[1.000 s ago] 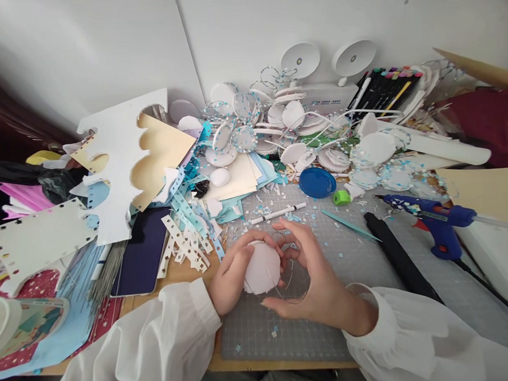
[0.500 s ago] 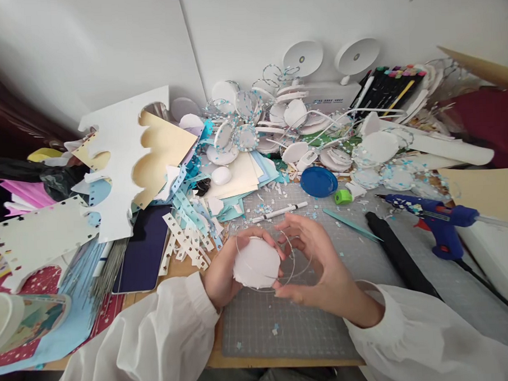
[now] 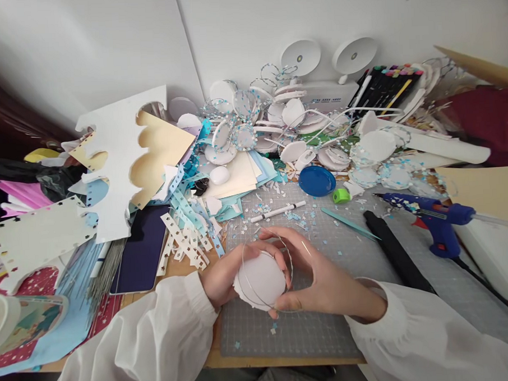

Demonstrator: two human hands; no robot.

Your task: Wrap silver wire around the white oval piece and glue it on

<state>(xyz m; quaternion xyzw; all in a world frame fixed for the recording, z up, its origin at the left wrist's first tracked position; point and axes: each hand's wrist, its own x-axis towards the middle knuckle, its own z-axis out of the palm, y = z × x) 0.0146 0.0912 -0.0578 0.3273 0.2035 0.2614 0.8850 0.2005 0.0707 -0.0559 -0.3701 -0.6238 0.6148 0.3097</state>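
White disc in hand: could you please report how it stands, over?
Left hand gripping white disc; right hand curled at its edge. Wire loop across disc. White pen, paper scraps beyond.

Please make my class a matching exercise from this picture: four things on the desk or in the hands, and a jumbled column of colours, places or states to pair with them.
Column one
1. white disc
2. glue gun
3. pen
4. paper strips

Column two
A. punched with star-shaped holes
B. white with black bands, lying on the grey mat
C. in the grip of the left hand
D. blue, toward the right of the picture

Right pairs: 1-C, 2-D, 3-B, 4-A
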